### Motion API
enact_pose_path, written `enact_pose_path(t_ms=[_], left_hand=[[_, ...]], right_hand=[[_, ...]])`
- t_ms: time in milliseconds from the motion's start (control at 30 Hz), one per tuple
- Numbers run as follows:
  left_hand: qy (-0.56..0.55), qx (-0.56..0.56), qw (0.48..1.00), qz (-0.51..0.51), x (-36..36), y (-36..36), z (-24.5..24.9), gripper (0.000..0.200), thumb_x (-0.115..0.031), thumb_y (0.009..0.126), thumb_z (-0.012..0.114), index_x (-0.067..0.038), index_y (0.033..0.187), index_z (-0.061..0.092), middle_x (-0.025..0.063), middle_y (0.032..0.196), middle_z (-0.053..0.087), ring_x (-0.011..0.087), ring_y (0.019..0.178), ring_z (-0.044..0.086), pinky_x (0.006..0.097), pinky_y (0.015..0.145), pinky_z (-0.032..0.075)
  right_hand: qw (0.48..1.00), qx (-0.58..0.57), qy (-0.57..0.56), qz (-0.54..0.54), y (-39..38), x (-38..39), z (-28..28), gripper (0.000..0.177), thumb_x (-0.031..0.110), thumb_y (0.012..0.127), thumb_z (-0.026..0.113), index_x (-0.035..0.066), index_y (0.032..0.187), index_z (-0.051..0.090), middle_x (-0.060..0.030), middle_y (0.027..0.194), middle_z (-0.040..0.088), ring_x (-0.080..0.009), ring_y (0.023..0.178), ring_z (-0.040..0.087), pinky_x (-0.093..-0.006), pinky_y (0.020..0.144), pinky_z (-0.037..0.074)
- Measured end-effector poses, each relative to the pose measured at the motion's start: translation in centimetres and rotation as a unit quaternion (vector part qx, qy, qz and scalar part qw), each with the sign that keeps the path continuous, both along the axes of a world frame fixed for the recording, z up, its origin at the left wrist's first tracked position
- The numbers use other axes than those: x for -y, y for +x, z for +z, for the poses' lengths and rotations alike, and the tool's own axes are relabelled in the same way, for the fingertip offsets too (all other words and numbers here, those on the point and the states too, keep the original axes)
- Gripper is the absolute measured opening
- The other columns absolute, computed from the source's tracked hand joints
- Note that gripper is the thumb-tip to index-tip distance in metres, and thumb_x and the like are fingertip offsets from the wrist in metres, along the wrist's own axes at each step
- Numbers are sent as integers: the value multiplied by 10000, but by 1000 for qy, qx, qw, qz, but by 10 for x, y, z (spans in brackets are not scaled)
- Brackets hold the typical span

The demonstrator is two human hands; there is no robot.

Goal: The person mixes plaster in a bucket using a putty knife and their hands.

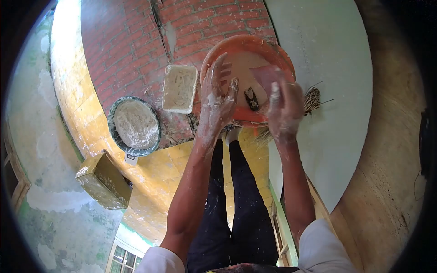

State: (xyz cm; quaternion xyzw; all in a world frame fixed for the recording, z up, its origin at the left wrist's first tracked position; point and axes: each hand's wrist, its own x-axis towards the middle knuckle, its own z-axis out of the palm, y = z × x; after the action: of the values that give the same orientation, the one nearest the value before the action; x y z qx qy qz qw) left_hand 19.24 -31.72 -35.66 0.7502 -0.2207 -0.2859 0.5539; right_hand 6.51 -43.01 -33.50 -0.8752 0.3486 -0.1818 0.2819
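An orange basin (211, 53) of cloudy, pinkish-tan liquid stands on a brick-patterned surface. My left hand (217, 98), smeared with whitish paste, is over the basin's left side with its fingers apart and nothing in them. Over the right side, my right hand (287, 109) is somewhat blurred and grips a thin, flat mauve-pink piece (266, 76), whose kind I cannot make out. Between the hands, a small dark object with pale smears (251, 99) shows in the basin.
Left of the basin are a cream rectangular tub (166, 86) coated with paste and a dark green round basin (157, 132) of whitish powder. A bristly bundle (312, 100) lies at right by a pale panel (327, 59). A paste-spattered box (104, 179) is lower left.
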Motion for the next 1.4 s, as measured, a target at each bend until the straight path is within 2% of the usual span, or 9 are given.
enact_pose_path(t_ms=[300, 500, 700, 767, 867, 1000, 1100, 1200, 1400], left_hand=[[52, -55, 997, 27, 4, -6, 2, 586, -69, 963, 589, -101, 1507, 372, 168, 1281, 600, 278, 1187, 612, 401, 983, 522], [231, 39, 972, -27, 19, -25, -29, 706, -264, 986, 551, 69, 1533, 254, 290, 1354, 560, 426, 1219, 588, 450, 1042, 465], [222, -55, 973, -33, 48, -12, -43, 661, -264, 953, 529, 116, 1461, 344, 352, 1234, 609, 468, 1194, 583, 476, 1020, 446], [213, -144, 962, -94, 52, -4, -51, 590, -232, 918, 514, 134, 1368, 407, 406, 1327, 496, 532, 1239, 499, 514, 1079, 385], [227, -101, 968, -38, 53, -9, -65, 578, -229, 901, 518, 126, 1350, 432, 394, 1260, 551, 529, 1198, 532, 514, 1054, 407], [203, -36, 978, 21, 51, -14, -72, 569, -265, 912, 550, 104, 1336, 461, 371, 1161, 605, 545, 1149, 553, 510, 1034, 429], [217, -102, 970, 35, 46, -13, -45, 508, -212, 930, 644, 55, 1333, 489, 252, 1237, 626, 362, 1169, 612, 418, 991, 479], [-61, -233, 958, 157, 45, -22, -54, 325, -86, 960, 681, 5, 1251, 568, 85, 1102, 685, 128, 945, 646, 282, 802, 537], [-51, -165, 983, 64, 19, -7, -20, 132, -67, 983, 597, 37, 1047, 647, 102, 955, 680, 158, 838, 623, 296, 756, 511]], right_hand=[[997, -28, -32, 63, 8, 15, -17, 273, 228, 1023, 527, 68, 1199, 663, -172, 1021, 667, -389, 961, 625, -505, 828, 479], [948, -252, 193, -32, 28, 30, -34, 417, 313, 1017, 548, -78, 1150, 601, -288, 1018, 657, -466, 969, 638, -503, 814, 494], [945, -129, 292, -76, 35, 37, -156, 526, 377, 962, 626, -93, 1190, 566, -296, 1114, 650, -451, 1046, 632, -492, 893, 486], [786, 195, 548, -208, 45, 28, -177, 528, 349, 925, 667, -68, 1233, 565, -268, 1223, 636, -413, 1113, 627, -485, 939, 474], [955, 76, 257, -127, 30, 10, -205, 556, 367, 964, 614, -54, 1318, 530, -237, 1271, 629, -375, 1113, 633, -472, 944, 473], [947, 137, 256, -137, 34, 13, -181, 576, 424, 1007, 544, -47, 1338, 537, -226, 1254, 639, -369, 1075, 638, -466, 944, 471], [917, 19, 358, -173, 34, 23, -109, 582, 452, 1039, 488, -57, 1311, 565, -221, 1224, 652, -338, 1047, 639, -456, 936, 479], [902, 55, 392, -170, 23, 18, -85, 555, 444, 1048, 482, -55, 1256, 606, -208, 1171, 669, -298, 1037, 636, -428, 905, 500], [869, 133, 430, -208, 11, 11, -46, 518, 419, 1065, 456, -40, 1259, 600, -172, 1155, 651, -247, 1036, 622, -385, 960, 485]])
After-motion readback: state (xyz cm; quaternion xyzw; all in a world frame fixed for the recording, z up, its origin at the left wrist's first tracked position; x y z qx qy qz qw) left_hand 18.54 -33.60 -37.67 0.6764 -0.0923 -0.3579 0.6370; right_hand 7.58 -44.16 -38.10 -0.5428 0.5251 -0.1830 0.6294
